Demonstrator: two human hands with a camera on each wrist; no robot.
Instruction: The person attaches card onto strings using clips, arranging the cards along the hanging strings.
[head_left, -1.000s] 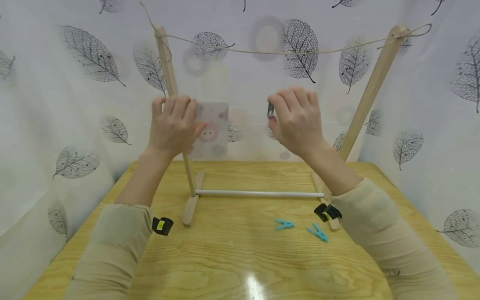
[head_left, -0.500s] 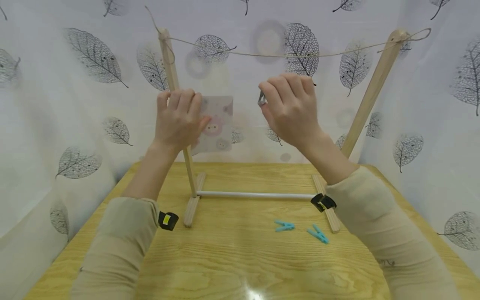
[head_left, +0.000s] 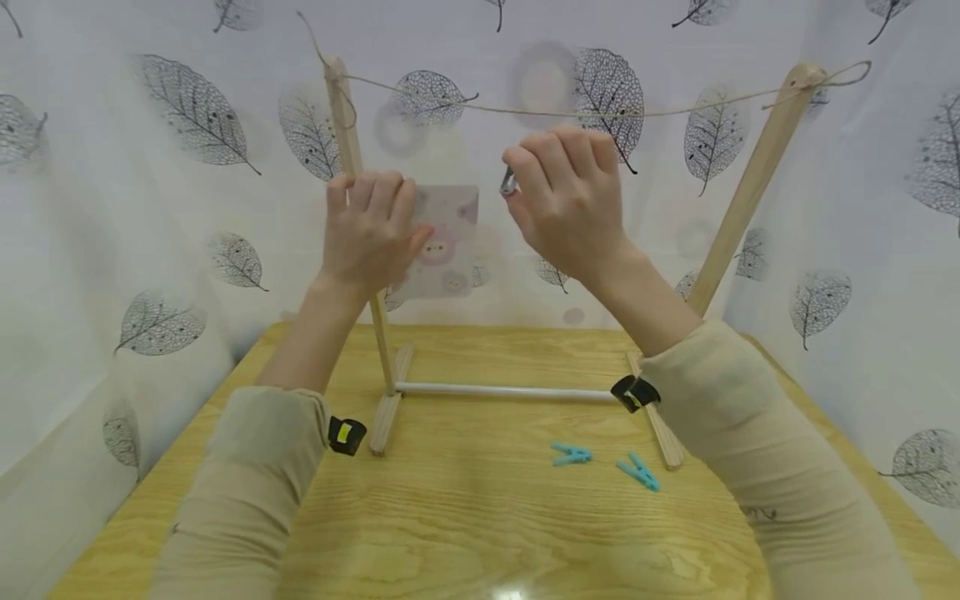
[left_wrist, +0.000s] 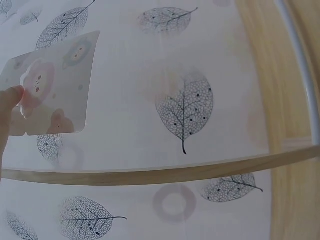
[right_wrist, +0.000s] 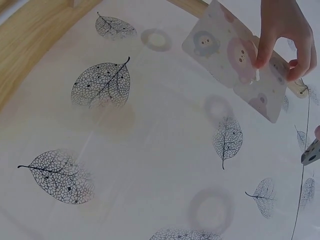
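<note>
My left hand [head_left: 367, 237] pinches a thin translucent card [head_left: 456, 237] printed with pale cartoon animal faces, near the left post of a wooden stand. In the left wrist view, the thumb lies on the card's [left_wrist: 77, 95] face; a notch shows in its lower edge. Between the thumb and fingers of my right hand [head_left: 573, 200] is a small grey, spotted clip [right_wrist: 311, 153], mostly hidden by the hand. It is right of the card and apart from it. Both hands are raised below a thin string [head_left: 510, 110] tied between the two posts.
The stand has a left post [head_left: 382, 342], a right post [head_left: 757, 183] and a white crossbar [head_left: 510, 390]. Two blue clothespins [head_left: 572, 454] lie on the wooden table [head_left: 450, 517], toward the right. A leaf-patterned curtain [head_left: 645, 275] surrounds the table.
Both hands have risen toward the string. My left hand has shifted right with the card, my right hand left with the clip, so the gap between them is smaller. The view has tilted slightly.
</note>
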